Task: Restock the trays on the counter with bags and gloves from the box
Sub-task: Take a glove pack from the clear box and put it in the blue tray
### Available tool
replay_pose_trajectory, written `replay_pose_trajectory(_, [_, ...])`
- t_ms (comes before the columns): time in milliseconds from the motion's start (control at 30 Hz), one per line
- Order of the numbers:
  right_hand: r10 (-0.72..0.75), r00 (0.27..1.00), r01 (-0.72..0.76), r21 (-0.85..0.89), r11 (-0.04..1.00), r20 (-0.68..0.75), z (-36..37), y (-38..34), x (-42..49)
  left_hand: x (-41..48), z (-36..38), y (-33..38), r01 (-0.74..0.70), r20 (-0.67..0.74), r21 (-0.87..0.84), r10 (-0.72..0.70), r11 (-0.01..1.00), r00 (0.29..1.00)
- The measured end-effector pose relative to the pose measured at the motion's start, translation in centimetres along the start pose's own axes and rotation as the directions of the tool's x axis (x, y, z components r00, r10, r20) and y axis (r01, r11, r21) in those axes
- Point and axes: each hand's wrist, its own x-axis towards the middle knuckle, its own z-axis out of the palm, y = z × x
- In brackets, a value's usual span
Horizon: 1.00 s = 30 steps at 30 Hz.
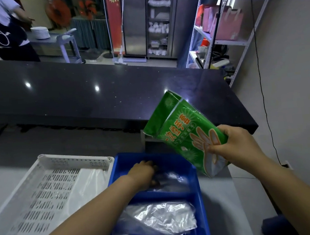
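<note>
My right hand [233, 146] grips a green packet of disposable gloves [182, 133], held tilted above the right rim of the blue tray [115, 167]. That tray has two compartments. My left hand [144, 171] reaches into the far one, fingers down on clear plastic gloves [174, 179]; whether it grips them I cannot tell. The near compartment holds a crumpled pile of clear plastic [159, 220]. To the left sits a white perforated tray [45, 198] with a clear bag [85, 187] lying in it.
A raised dark stone counter [92, 96] runs behind the trays. Another person [6, 31] stands at the far left by a cart with stacked plates [40, 32]. A metal shelf rack [223, 27] stands at the right wall, with a black cable [262, 89] hanging down it.
</note>
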Motion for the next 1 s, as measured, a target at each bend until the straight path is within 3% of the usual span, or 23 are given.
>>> replay_pose_trajectory(200, [0.003,1.000,-0.004,-0.032,0.999,-0.004,0.4,0.7,-0.5,0.4,0.3,0.2,0.018,0.047,-0.032,-0.016,0.999,0.999])
replay_pose_trajectory(433, [0.027,1.000,-0.027,-0.044,0.999,-0.001,0.6,0.4,-0.4,0.2,0.9,0.1,0.107,0.029,-0.224,-0.103,0.969,0.994])
replay_pose_trajectory(567, [0.025,1.000,-0.026,-0.068,0.997,-0.011,0.6,0.0,-0.2,-0.6,0.6,-0.3,0.071,-0.001,-0.292,-0.074,0.954,0.997])
replay_pose_trajectory(700, [0.006,1.000,-0.008,-0.115,0.993,-0.013,0.5,-0.6,0.1,-2.6,-0.4,0.1,-0.024,-0.150,-0.087,0.011,0.996,0.989])
replay_pose_trajectory(800, [-0.028,1.000,0.029,-0.159,0.987,0.012,1.1,-1.7,0.7,-5.5,-1.7,0.8,-0.079,-0.377,0.233,0.164,0.969,0.912])
replay_pose_trajectory(833, [-0.040,0.999,0.044,-0.174,0.984,0.031,1.6,-2.3,0.9,-6.8,-1.9,1.2,-0.087,-0.395,0.309,0.211,0.947,0.894])
replay_pose_trajectory(1000, [-0.157,0.959,0.221,-0.280,0.934,0.234,5.7,-4.8,1.4,-12.1,-0.2,2.2,-0.187,-0.490,0.382,0.370,0.905,0.789])
